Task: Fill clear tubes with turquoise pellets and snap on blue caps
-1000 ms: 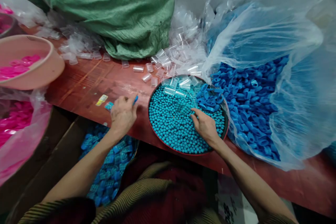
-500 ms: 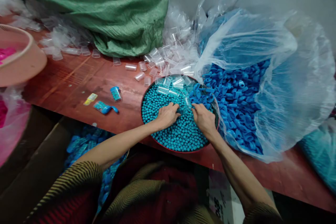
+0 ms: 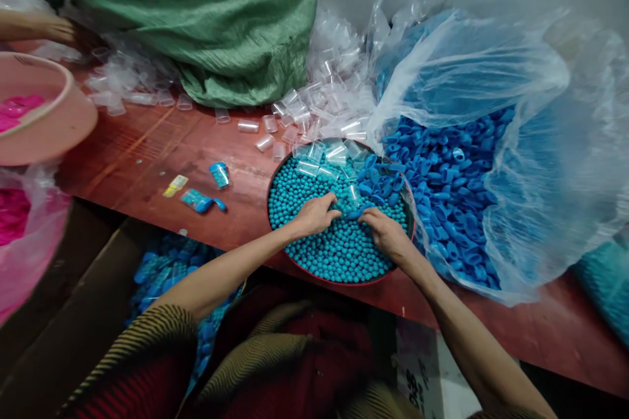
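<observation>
Beads (image 3: 339,255) heaped in a round tray (image 3: 344,283), mid-frame, blue cap (image 3: 354,213) now being pinched over them by the right hand (image 3: 386,230), left hand (image 3: 315,215) curled nearby (hold cannot be told)

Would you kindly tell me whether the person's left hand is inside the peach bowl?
No, the left hand is over the turquoise beads in the round tray, well away from the peach bowl.

Dim in here — glints on the clear tubes (image 3: 337,154), deep shadow beneath the table (image 3: 248,206), the plastic bag (image 3: 535,177) stretched, perhaps blurred, rightward.
</observation>
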Motion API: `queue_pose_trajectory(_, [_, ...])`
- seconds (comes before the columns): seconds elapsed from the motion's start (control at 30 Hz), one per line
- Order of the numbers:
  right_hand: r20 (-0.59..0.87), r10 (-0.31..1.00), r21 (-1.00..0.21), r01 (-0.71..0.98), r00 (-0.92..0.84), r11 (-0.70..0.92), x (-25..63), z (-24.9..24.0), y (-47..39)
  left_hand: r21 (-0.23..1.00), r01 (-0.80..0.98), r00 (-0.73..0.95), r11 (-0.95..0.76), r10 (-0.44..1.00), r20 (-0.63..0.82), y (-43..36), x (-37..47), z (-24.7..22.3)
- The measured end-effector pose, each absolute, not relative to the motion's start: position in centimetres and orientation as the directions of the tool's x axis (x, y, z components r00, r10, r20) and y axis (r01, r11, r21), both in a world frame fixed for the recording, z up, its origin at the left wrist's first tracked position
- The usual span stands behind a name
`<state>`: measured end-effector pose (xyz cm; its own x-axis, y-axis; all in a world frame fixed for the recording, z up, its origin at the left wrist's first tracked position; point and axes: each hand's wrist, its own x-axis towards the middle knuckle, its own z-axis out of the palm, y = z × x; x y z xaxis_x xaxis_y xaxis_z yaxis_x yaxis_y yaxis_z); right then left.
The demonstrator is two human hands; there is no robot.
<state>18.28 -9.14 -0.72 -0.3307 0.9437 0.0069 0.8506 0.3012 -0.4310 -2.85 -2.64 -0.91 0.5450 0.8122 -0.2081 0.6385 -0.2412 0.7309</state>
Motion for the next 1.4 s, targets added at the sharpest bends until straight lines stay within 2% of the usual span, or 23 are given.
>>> queue_pose_trajectory(0.03, [0.013, 0.949, -0.439, 0.851, -0.315, 0.289, 18.4, -0.6, -9.3, 0.767, 0.603, 0.553, -0.221, 0.808, -0.202, -2.5, -3.0, -0.9])
queue_pose_trajectory(0.1, [0.020, 0.990, -0.390, 0.911, -0.138, 0.135, 18.1, -0.1, -9.3, 0.826, 0.532, 0.566, -0.187, 0.804, -0.183, -2.3, -3.2, -1.1])
queue_pose_trajectory(0.17, [-0.042, 0.994, -0.259, 0.960, 0.102, -0.109, 17.1, 0.6, -8.6, 0.845, 0.514, 0.552, -0.149, 0.812, -0.192, -2.1, -3.3, -1.3])
queue_pose_trajectory(0.23, [-0.150, 0.960, -0.086, 0.964, 0.236, -0.250, 15.5, 1.2, -7.6, 0.835, 0.537, 0.523, -0.118, 0.823, -0.221, -2.0, -3.3, -1.5])
queue_pose_trajectory(0.3, [-0.201, 0.943, 0.025, 0.964, 0.264, -0.265, 13.7, 1.5, -6.7, 0.828, 0.551, 0.503, -0.102, 0.832, -0.233, -2.0, -3.4, -1.6])
queue_pose_trajectory(0.37, [-0.218, 0.947, 0.059, 0.972, 0.236, -0.229, 12.5, 1.6, -6.0, 0.836, 0.540, 0.495, -0.097, 0.840, -0.223, -2.0, -3.5, -1.6])
queue_pose_trajectory(0.5, [-0.294, 0.953, -0.042, 0.995, 0.070, -0.087, 13.3, 1.4, -5.9, 0.877, 0.479, 0.514, -0.044, 0.824, -0.240, -2.0, -4.0, -1.1])
queue_pose_trajectory(0.6, [-0.218, 0.971, -0.182, 0.973, 0.103, -0.144, 15.1, 1.2, -6.3, 0.903, 0.403, 0.529, 0.151, 0.766, -0.364, -2.1, -4.3, -0.8])
queue_pose_trajectory(0.67, [-0.135, 0.982, -0.416, 0.892, 0.132, -0.177, 15.6, 0.9, -6.6, 0.910, 0.338, 0.557, 0.239, 0.729, -0.398, -2.2, -4.3, -0.7])
queue_pose_trajectory(0.73, [-0.121, 0.991, -0.715, 0.687, 0.064, -0.132, 15.3, 0.6, -7.0, 0.926, 0.276, 0.591, 0.257, 0.714, -0.375, -2.3, -4.3, -0.7])
queue_pose_trajectory(0.77, [-0.131, 0.991, -0.823, 0.558, -0.001, -0.108, 14.9, 0.5, -7.1, 0.934, 0.249, 0.607, 0.257, 0.710, -0.357, -2.4, -4.3, -0.7])
queue_pose_trajectory(0.83, [-0.142, 0.983, -0.919, 0.385, -0.120, -0.086, 14.1, 0.3, -7.4, 0.946, 0.201, 0.619, 0.254, 0.715, -0.324, -2.6, -4.3, -0.7])
queue_pose_trajectory(0.9, [-0.132, 0.980, -0.929, 0.364, -0.150, -0.069, 13.4, 0.3, -7.5, 0.953, 0.172, 0.610, 0.248, 0.733, -0.301, -2.8, -4.3, -0.6])
queue_pose_trajectory(1.1, [-0.002, 0.996, -0.862, 0.505, -0.085, 0.042, 13.3, 0.6, -7.8, 0.963, 0.148, 0.620, 0.226, 0.737, -0.268, -3.2, -4.4, -0.4])
queue_pose_trajectory(1.27, [0.109, 0.986, -0.737, 0.655, -0.128, 0.166, 13.1, 0.5, -8.2, 0.975, 0.101, 0.604, 0.196, 0.767, -0.217, -3.8, -4.2, -0.2])
queue_pose_trajectory(1.4, [0.227, 0.944, -0.548, 0.770, -0.240, 0.327, 12.7, 0.7, -8.6, 0.982, 0.042, 0.513, 0.186, 0.839, -0.181, -4.8, -3.9, -0.1])
